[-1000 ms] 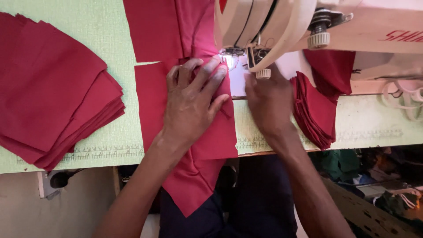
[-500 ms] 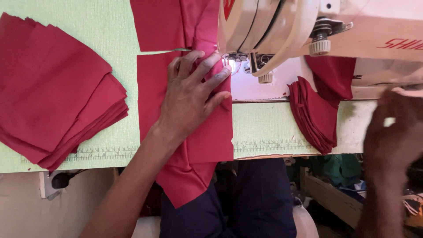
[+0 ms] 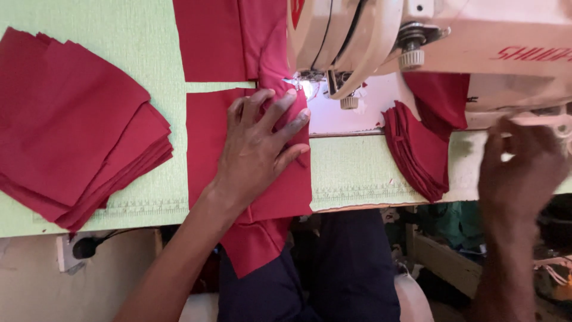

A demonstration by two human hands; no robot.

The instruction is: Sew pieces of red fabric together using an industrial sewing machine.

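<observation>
Right hand off the cloth, left hand alone pinning it at the needle

A second ago both hands lay on the red fabric piece (image 3: 250, 197); now only the left hand (image 3: 259, 152) presses flat on it, fingers spread, fingertips just short of the presser foot (image 3: 310, 80) of the cream sewing machine (image 3: 429, 53). The right hand (image 3: 521, 164) has swung well out to the machine's far end, and whether it grips anything I cannot tell. The cloth droops over the table edge (image 3: 357, 203) below the left wrist. Left of that hand, bare green table, then the stack of red pieces (image 3: 71, 125); a smaller folded pile (image 3: 420, 149) sits between the hands.
</observation>
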